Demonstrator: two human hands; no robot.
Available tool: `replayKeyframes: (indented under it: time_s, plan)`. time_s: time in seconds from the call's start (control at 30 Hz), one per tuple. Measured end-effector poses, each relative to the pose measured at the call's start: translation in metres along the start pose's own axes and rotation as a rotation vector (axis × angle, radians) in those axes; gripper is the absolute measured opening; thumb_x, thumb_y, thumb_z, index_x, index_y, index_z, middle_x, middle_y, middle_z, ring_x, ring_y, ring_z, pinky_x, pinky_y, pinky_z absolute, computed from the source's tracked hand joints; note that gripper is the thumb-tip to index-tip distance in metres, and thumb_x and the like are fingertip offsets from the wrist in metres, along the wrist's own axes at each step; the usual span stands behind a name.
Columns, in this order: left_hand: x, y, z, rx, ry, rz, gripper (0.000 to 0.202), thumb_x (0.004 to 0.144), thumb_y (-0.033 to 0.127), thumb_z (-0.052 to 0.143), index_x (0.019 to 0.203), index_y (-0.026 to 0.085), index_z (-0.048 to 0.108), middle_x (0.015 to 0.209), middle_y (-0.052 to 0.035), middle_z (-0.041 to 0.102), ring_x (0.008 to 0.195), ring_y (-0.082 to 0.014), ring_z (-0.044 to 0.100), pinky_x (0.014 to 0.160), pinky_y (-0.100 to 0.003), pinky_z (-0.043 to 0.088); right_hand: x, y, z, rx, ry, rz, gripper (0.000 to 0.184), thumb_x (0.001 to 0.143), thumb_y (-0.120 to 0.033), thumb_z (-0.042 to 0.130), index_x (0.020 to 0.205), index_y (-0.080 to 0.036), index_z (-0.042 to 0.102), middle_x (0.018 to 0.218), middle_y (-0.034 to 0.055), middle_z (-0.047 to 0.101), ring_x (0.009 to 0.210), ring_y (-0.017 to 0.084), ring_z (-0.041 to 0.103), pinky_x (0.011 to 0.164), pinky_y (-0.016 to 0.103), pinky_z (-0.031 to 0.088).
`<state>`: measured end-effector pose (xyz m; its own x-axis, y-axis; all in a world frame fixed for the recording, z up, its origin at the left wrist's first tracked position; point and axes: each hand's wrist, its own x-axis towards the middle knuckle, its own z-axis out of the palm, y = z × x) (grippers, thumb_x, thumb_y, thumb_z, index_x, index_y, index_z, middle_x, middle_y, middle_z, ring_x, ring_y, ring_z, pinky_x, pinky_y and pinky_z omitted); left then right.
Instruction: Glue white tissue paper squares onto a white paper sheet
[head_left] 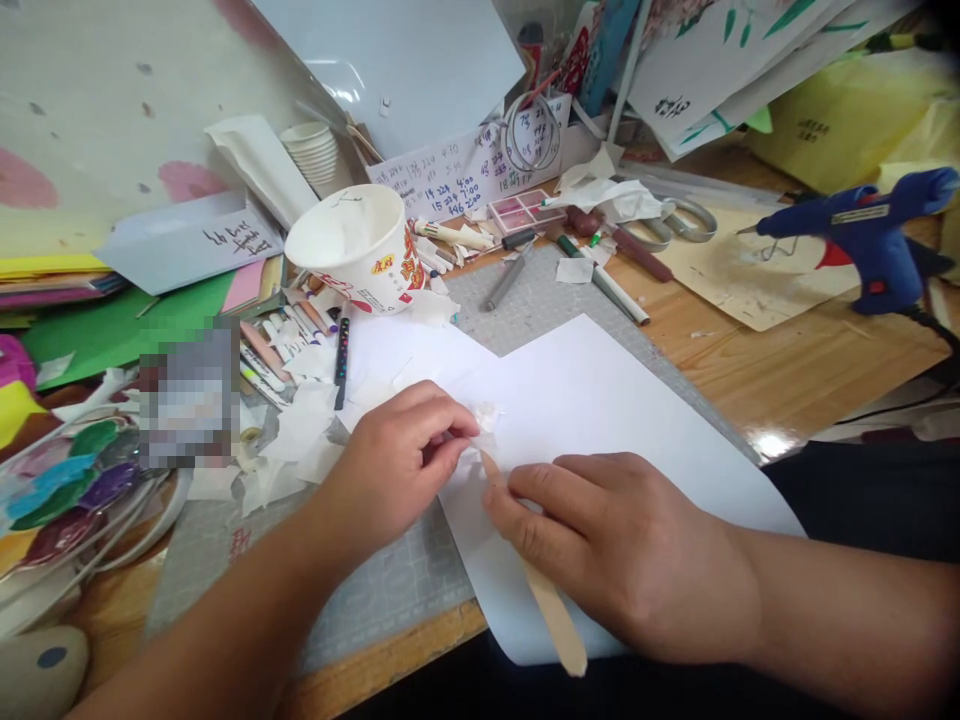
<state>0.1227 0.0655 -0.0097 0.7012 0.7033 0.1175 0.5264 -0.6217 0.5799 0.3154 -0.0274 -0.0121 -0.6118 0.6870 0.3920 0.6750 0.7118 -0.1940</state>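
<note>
My right hand (pixel 637 550) is closed around a flat wooden craft stick (pixel 553 615), which slants over a white sheet of paper (pixel 600 400). The stick's rounded lower end sticks out below my fingers, past the sheet's edge. At the upper end of the stick, my left hand (pixel 405 455) pinches a small thin white scrap (pixel 486 440) between thumb and forefinger. That scrap looks like tissue or torn paper and touches or nearly touches the stick's tip; the exact contact is too small to tell. Under the sheet lies a grey cutting mat (pixel 360 600).
A white paper bucket (pixel 352 245) stands behind my hands, among markers (pixel 300 320) and torn paper scraps (pixel 300 430). To the right, a blue glue gun (pixel 862 235) rests with its cord over the table edge. A paint palette (pixel 82 480) is at left; scissors (pixel 679 222) lie behind.
</note>
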Motion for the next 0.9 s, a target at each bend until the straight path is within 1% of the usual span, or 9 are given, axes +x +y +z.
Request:
replayKeyframes:
  time_s: [0.2,0.37,0.63,0.8,0.9]
  plan:
    - [-0.0002,-0.0005,0.0037,0.025,-0.013,-0.006,0.012,0.084,0.013,0.055,0.086,0.02,0.064,0.086,0.0004,0.059,0.07,-0.0097,0.055,0.063,-0.021,0.045,0.0033,-0.0042,0.0004,-0.048,-0.023,-0.003,0.034,0.087,-0.013,0.036,0.101,-0.008,0.067,0.076,0.0088,0.064,0.052,0.02,0.052,0.041,0.034,0.04]
    - [-0.0009,0.0001,0.0032,-0.001,-0.025,0.0,0.017,0.084,0.013,0.054,0.092,0.021,0.066,0.089,0.0001,0.061,0.071,-0.0096,0.056,0.064,-0.022,0.046,0.0062,-0.0076,0.0006,-0.067,-0.04,0.008,0.033,0.086,-0.013,0.038,0.102,-0.009,0.066,0.077,0.0078,0.063,0.051,0.02,0.052,0.039,0.034,0.039]
    - [0.001,0.0004,0.0018,-0.005,-0.037,-0.007,0.014,0.083,0.012,0.053,0.08,0.019,0.064,0.082,0.0001,0.059,0.07,-0.0107,0.055,0.062,-0.023,0.044,0.0056,-0.0078,0.0019,-0.063,-0.008,-0.002,0.033,0.086,-0.012,0.038,0.098,-0.009,0.068,0.074,0.0079,0.064,0.049,0.019,0.051,0.038,0.033,0.039]
    - [0.0007,0.0024,0.0011,-0.021,-0.032,-0.043,0.013,0.081,0.013,0.053,0.078,0.02,0.064,0.08,0.0004,0.059,0.068,-0.0109,0.054,0.062,-0.023,0.044,0.0015,-0.0048,0.0021,-0.052,0.06,-0.008,0.037,0.09,-0.015,0.033,0.103,-0.007,0.066,0.075,0.0089,0.064,0.054,0.017,0.053,0.043,0.032,0.043]
    - [0.0014,0.0034,0.0013,-0.043,-0.032,-0.064,0.013,0.081,0.014,0.053,0.077,0.019,0.064,0.08,0.0003,0.059,0.068,-0.0111,0.054,0.061,-0.023,0.044,0.0023,-0.0026,0.0023,-0.035,0.046,-0.02,0.036,0.091,-0.013,0.032,0.105,-0.007,0.065,0.077,0.0087,0.064,0.055,0.016,0.053,0.046,0.031,0.044]
